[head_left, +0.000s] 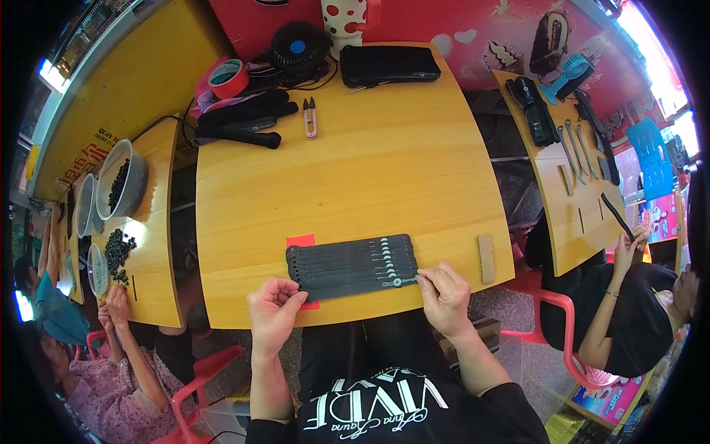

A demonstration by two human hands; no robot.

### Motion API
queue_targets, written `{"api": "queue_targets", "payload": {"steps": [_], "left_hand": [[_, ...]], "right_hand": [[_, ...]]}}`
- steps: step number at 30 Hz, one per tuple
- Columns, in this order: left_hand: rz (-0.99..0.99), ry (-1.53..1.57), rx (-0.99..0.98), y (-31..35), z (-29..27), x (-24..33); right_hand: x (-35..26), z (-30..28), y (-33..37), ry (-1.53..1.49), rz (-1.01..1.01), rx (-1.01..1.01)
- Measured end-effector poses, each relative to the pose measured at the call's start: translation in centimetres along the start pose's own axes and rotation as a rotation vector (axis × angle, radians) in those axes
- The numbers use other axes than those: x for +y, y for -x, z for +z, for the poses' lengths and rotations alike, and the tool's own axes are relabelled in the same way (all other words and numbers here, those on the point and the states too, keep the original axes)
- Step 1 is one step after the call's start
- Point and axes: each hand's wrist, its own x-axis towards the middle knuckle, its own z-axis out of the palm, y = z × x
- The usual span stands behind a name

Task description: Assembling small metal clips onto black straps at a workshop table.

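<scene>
Several flat black straps (351, 265) lie side by side in a row near the front edge of a yellow wooden table (355, 177), partly over a red paper square (300, 241). My left hand (274, 311) pinches the left end of the nearest strap. My right hand (442, 294) pinches its right end, where small silver marks show. A small tan block (486, 259) lies to the right of the straps.
At the table's far side are small thread snips (310, 117), a black bundle of straps (244, 118), a red tape roll (228, 78), a small black fan (297, 46) and a black case (388, 65). People sit at side tables left and right; bowls with black beads (120, 185) stand at left.
</scene>
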Motion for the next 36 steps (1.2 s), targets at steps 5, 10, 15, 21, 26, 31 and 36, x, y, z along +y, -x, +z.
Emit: {"api": "queue_targets", "payload": {"steps": [5,10,15,21,26,31,36], "left_hand": [[0.003,-0.002,-0.002,-0.1,-0.01,-0.16],[-0.021,-0.014,0.005,-0.17,-0.03,0.0],[-0.008,-0.021,0.002,-0.16,-0.17,-0.12],[-0.009,-0.006,-0.002,-0.26,-0.14,-0.07],[-0.019,0.022,-0.006,-0.33,-0.26,-0.27],[-0.023,-0.006,-0.016,-0.43,-0.35,-0.45],[-0.011,0.018,-0.014,-0.2,-0.38,-0.32]], "right_hand": [[0.1,0.06,0.02,-0.007,0.002,0.009],[0.2,0.12,0.02,-0.034,0.003,0.021],[0.37,-0.06,0.12,-0.132,0.077,0.006],[0.66,-0.21,0.28,-0.22,0.124,0.013],[0.65,-0.04,0.63,-0.232,0.168,-0.003],[0.75,0.15,0.81,-0.211,0.176,0.007],[0.1,0.3,0.73,-0.184,0.171,0.018]]}}
